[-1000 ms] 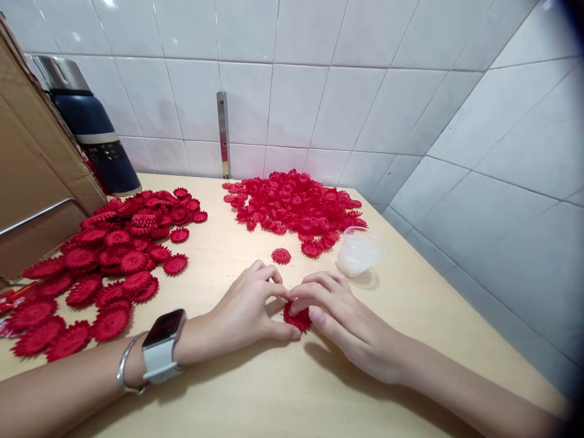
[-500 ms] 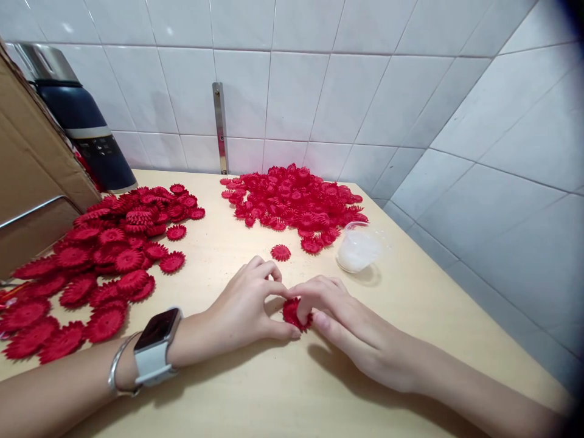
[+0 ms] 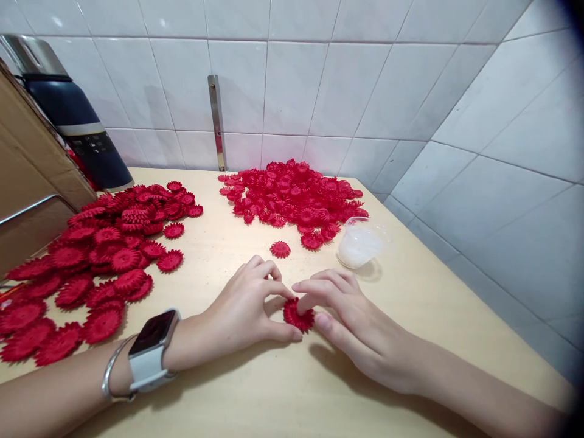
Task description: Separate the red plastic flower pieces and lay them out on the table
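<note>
Between my hands, a small red toothed disc (image 3: 298,316) is tilted up a little off the pale table. My left hand (image 3: 246,304), with a watch (image 3: 154,333) and a bangle on the wrist, grips the disc's left edge between thumb and fingertips. My right hand (image 3: 353,316) has its fingers spread, one fingertip touching the disc's face and the thumb just off its right edge. Beyond my hands, one single red disc (image 3: 280,249) lies flat. A clear plastic cup (image 3: 359,243) with white contents rests to its right.
A heap of red discs (image 3: 292,194) lies at the back of the table (image 3: 255,395). Another pile (image 3: 109,243) spreads over the left side. A cardboard box (image 3: 36,164) and a dark blue bottle (image 3: 77,109) stand at the left, before the tiled wall (image 3: 296,85).
My right hand's fingers have spread and its thumb has drawn slightly away from the disc. My left hand keeps its hold. The view has shifted slightly.
</note>
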A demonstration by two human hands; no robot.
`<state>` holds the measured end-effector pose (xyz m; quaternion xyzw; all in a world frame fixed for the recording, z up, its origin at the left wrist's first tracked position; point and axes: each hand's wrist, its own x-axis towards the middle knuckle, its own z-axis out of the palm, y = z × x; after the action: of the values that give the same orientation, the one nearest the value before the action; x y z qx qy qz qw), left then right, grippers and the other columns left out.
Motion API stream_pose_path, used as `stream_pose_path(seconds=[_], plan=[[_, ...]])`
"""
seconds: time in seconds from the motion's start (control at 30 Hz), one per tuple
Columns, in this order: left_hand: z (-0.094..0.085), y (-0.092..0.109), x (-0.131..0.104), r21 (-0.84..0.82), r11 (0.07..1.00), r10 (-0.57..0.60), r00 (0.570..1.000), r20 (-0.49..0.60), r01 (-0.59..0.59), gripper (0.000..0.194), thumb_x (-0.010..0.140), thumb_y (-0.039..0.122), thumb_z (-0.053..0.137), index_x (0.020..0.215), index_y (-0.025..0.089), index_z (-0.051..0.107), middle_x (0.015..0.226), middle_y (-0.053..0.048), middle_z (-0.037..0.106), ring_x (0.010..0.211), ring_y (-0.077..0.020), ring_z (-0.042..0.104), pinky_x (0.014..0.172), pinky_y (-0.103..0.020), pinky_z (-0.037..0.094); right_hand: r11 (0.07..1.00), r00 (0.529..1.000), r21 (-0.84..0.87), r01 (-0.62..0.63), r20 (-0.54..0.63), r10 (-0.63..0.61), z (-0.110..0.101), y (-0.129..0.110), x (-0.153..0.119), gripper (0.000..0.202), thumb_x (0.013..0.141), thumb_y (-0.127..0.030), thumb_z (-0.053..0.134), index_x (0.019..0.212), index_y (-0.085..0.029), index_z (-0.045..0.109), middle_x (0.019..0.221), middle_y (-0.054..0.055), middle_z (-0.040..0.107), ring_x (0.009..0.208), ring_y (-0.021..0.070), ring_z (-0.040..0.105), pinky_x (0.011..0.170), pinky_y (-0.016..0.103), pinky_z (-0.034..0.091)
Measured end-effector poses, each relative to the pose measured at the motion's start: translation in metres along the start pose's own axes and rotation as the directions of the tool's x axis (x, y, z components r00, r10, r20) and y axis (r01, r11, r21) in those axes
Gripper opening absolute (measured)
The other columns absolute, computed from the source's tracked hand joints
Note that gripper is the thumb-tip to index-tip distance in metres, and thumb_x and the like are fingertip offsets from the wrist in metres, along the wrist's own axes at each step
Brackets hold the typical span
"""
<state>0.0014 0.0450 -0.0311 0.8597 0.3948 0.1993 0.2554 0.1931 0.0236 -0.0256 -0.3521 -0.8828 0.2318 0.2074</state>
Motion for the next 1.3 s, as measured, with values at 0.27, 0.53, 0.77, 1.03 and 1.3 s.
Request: stream_pose_path(seconds=[0.27, 0.53, 0.77, 1.03, 1.3], plan=[[-0.001, 0.000, 0.001, 0.066, 0.998, -0.010, 1.000, 0.007, 0.009, 0.022, 0.062, 0.041, 0.071, 0.072, 0.022, 0.067, 0.083, -0.002, 0.050, 0.084, -0.0202, 0.044, 0.072, -0.032, 0.040, 0.998, 0.999, -0.057, 0.026, 0.042, -0.024, 0.003, -0.003, -0.002, 0.020, 0.086, -0.011, 0.035, 0.099, -0.021, 0.047, 0.090, 0.004, 0.062, 0.083, 0.0195, 0.050, 0.082, 0.040, 0.033], [0.000, 0.000, 0.001, 0.077, 0.997, 0.010, 1.000, -0.010, -0.009, 0.024, 0.061, 0.041, 0.072, 0.074, 0.022, 0.067, 0.084, -0.002, 0.051, 0.083, -0.0198, 0.044, 0.072, -0.032, 0.040, 0.983, 0.965, -0.087, 0.160, -0.194, -0.175, 0.014, 0.007, -0.006, 0.027, 0.080, -0.010, 0.036, 0.104, -0.020, 0.045, 0.084, 0.005, 0.062, 0.083, 0.0217, 0.052, 0.080, 0.041, 0.033], [0.001, -0.001, 0.001, 0.077, 0.997, 0.020, 1.000, -0.008, -0.019, 0.022, 0.062, 0.040, 0.071, 0.073, 0.022, 0.067, 0.082, -0.002, 0.051, 0.082, -0.0190, 0.045, 0.071, -0.031, 0.040, 0.986, 0.973, -0.107, 0.126, -0.180, -0.144, 0.016, 0.008, -0.007, 0.026, 0.081, -0.009, 0.033, 0.101, -0.021, 0.045, 0.083, 0.004, 0.063, 0.082, 0.0217, 0.050, 0.080, 0.043, 0.028], [0.000, 0.003, 0.000, 0.064, 0.998, 0.014, 1.000, 0.021, -0.015, 0.022, 0.063, 0.041, 0.070, 0.074, 0.022, 0.067, 0.082, -0.002, 0.051, 0.083, -0.0192, 0.045, 0.073, -0.031, 0.040, 0.989, 0.985, -0.039, 0.140, -0.093, -0.143, 0.018, 0.003, 0.002, 0.022, 0.080, -0.007, 0.032, 0.090, -0.019, 0.048, 0.074, 0.003, 0.059, 0.069, 0.0181, 0.050, 0.077, 0.042, 0.031], [0.006, 0.009, -0.005, 0.030, 0.999, 0.029, 1.000, -0.012, -0.028, 0.014, 0.065, 0.028, 0.068, 0.075, 0.018, 0.065, 0.080, -0.003, 0.055, 0.082, -0.0190, 0.048, 0.074, -0.031, 0.041, 0.976, 0.905, -0.080, 0.203, -0.365, -0.218, 0.018, 0.007, -0.007, 0.026, 0.075, -0.006, 0.038, 0.094, -0.020, 0.051, 0.074, 0.003, 0.062, 0.075, 0.0213, 0.054, 0.072, 0.041, 0.033]])
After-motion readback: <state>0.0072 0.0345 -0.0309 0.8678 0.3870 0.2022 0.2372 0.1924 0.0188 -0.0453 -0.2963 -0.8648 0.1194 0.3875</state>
